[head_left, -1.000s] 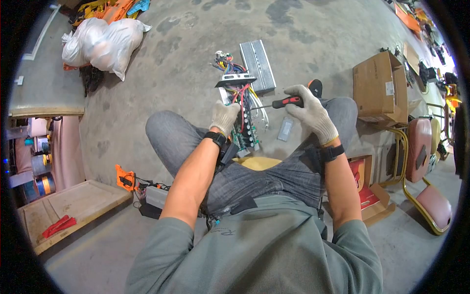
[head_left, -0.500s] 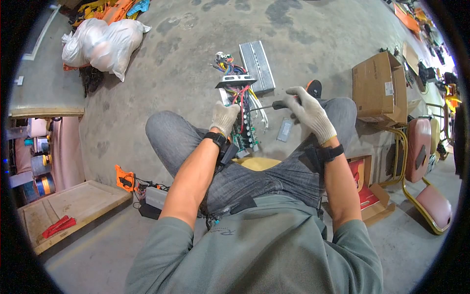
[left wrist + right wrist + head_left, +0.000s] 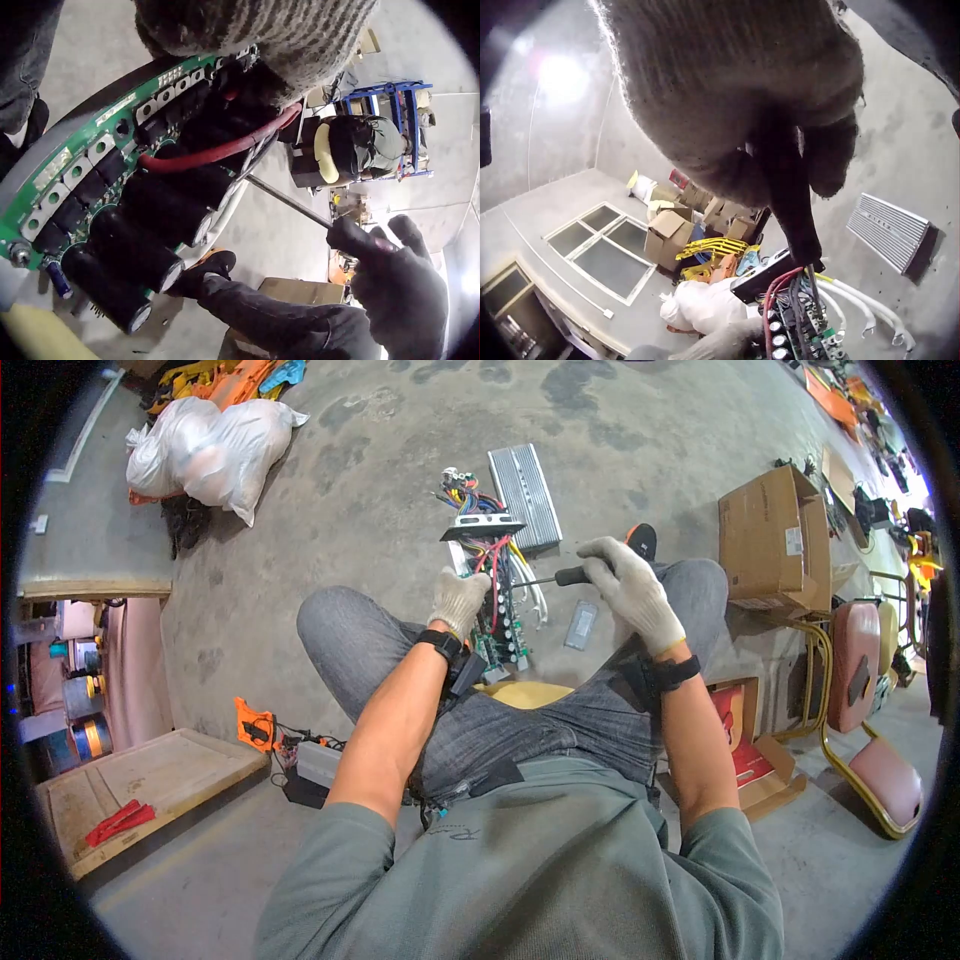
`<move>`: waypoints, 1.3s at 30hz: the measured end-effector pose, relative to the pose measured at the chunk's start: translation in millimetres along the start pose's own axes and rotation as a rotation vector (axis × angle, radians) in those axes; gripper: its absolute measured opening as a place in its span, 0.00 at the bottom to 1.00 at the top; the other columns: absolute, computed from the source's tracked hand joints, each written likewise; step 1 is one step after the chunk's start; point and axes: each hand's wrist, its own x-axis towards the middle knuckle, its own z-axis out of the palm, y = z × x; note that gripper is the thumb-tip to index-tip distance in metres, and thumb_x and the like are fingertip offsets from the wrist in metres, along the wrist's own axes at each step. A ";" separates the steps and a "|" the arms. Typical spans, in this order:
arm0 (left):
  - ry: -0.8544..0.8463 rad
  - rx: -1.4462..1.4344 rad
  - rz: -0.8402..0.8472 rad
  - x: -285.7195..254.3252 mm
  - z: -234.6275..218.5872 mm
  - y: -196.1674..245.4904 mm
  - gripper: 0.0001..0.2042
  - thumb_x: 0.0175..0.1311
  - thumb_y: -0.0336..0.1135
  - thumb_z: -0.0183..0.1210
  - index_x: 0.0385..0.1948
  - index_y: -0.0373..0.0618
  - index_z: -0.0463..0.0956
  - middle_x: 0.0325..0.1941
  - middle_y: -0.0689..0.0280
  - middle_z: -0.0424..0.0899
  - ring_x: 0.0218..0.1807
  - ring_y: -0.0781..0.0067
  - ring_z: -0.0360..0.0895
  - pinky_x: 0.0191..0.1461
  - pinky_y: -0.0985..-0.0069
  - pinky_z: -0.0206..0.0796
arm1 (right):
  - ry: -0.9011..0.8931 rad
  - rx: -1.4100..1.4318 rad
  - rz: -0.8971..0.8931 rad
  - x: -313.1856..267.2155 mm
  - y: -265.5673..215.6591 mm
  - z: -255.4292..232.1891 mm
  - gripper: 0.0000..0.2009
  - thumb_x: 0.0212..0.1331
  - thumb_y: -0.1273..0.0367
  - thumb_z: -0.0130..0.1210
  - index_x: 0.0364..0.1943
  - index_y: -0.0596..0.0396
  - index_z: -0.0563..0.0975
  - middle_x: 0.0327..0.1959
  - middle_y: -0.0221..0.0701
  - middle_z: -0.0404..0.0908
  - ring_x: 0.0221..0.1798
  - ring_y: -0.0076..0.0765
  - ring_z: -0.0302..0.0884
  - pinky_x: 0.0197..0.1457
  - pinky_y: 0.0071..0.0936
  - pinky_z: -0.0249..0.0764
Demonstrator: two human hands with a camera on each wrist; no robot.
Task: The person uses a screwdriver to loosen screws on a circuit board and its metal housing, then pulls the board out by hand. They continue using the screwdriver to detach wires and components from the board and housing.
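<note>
In the head view my gloved left hand (image 3: 460,600) grips a green circuit board (image 3: 82,161) by its upper left side. Black cylindrical capacitors (image 3: 161,202) line the board, and a thick red wire (image 3: 214,154) loops over them. My gloved right hand (image 3: 635,600) holds a screwdriver (image 3: 572,576) by its dark handle. The metal shaft (image 3: 289,201) points left into the board, its tip hidden among the wires and capacitors. At the board's far end sits a slotted end plate (image 3: 485,523), with coloured wires (image 3: 470,498) beyond it.
A finned metal housing (image 3: 527,495) lies on the floor past the board. Near the right knee is a small grey flat piece (image 3: 581,625). A cardboard box (image 3: 765,540) and chairs (image 3: 855,665) stand to the right; white bags (image 3: 215,450) lie far left.
My right hand's fingers have turned over the screwdriver handle, covering the red part that showed before. The left hand and the board have stayed in place.
</note>
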 end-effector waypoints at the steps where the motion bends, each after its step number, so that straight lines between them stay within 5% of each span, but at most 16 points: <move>1: -0.011 0.003 -0.015 0.8 -0.4 -0.6 0.17 0.57 0.33 0.63 0.40 0.22 0.82 0.36 0.53 0.89 0.37 0.66 0.87 0.39 0.67 0.77 | 0.049 0.038 -0.097 -2.4 0.8 0.4 0.20 0.63 0.65 0.63 0.57 0.58 0.78 0.50 0.48 0.85 0.53 0.50 0.85 0.58 0.38 0.79; 6: -0.033 0.009 0.015 -5.7 -1.9 4.4 0.18 0.57 0.34 0.64 0.39 0.23 0.83 0.35 0.53 0.89 0.36 0.65 0.87 0.39 0.67 0.78 | 0.144 0.014 -0.209 -7.1 -2.3 3.4 0.18 0.65 0.64 0.63 0.55 0.59 0.79 0.46 0.45 0.86 0.51 0.48 0.87 0.57 0.37 0.80; 8: 0.020 0.036 -0.012 -25.1 -4.6 29.8 0.20 0.55 0.37 0.65 0.38 0.23 0.83 0.34 0.51 0.89 0.36 0.62 0.87 0.39 0.66 0.78 | 0.131 0.035 -0.021 -3.2 -2.2 6.9 0.17 0.63 0.69 0.62 0.55 0.59 0.79 0.47 0.43 0.86 0.51 0.45 0.86 0.58 0.36 0.80; 12: -0.008 0.080 -0.001 -26.9 -7.1 33.4 0.22 0.54 0.40 0.67 0.38 0.22 0.83 0.34 0.49 0.89 0.37 0.60 0.88 0.40 0.65 0.78 | 0.062 -0.013 -0.019 -1.5 3.0 3.5 0.18 0.62 0.69 0.62 0.55 0.59 0.78 0.50 0.43 0.85 0.53 0.44 0.85 0.59 0.36 0.79; 18: -0.025 0.040 0.020 -18.9 -5.6 21.7 0.20 0.55 0.40 0.66 0.38 0.27 0.86 0.33 0.51 0.90 0.37 0.60 0.89 0.41 0.63 0.78 | 0.089 -0.008 -0.241 -7.1 9.5 1.5 0.18 0.64 0.67 0.62 0.55 0.59 0.79 0.49 0.45 0.84 0.52 0.46 0.85 0.59 0.35 0.79; 21: -0.014 0.041 0.016 -21.1 -5.3 23.8 0.19 0.55 0.40 0.66 0.38 0.28 0.87 0.33 0.51 0.91 0.36 0.59 0.89 0.41 0.62 0.78 | 0.165 -0.031 -0.203 -7.2 5.2 6.3 0.18 0.64 0.67 0.63 0.56 0.59 0.78 0.46 0.43 0.85 0.49 0.41 0.85 0.56 0.34 0.80; 23: 0.039 0.133 0.020 -22.9 -5.6 27.4 0.21 0.54 0.41 0.66 0.39 0.27 0.86 0.34 0.50 0.91 0.36 0.58 0.90 0.41 0.63 0.78 | 0.072 0.150 -0.011 -10.3 -5.9 1.9 0.18 0.65 0.67 0.63 0.56 0.59 0.79 0.43 0.41 0.85 0.44 0.35 0.85 0.52 0.32 0.80; 39: -0.016 0.095 0.042 -25.1 -8.5 29.5 0.25 0.53 0.42 0.68 0.41 0.21 0.83 0.34 0.47 0.89 0.37 0.60 0.88 0.42 0.63 0.77 | 0.205 0.224 0.096 -11.5 20.0 -9.5 0.17 0.66 0.65 0.62 0.53 0.60 0.80 0.34 0.34 0.83 0.34 0.24 0.82 0.39 0.27 0.79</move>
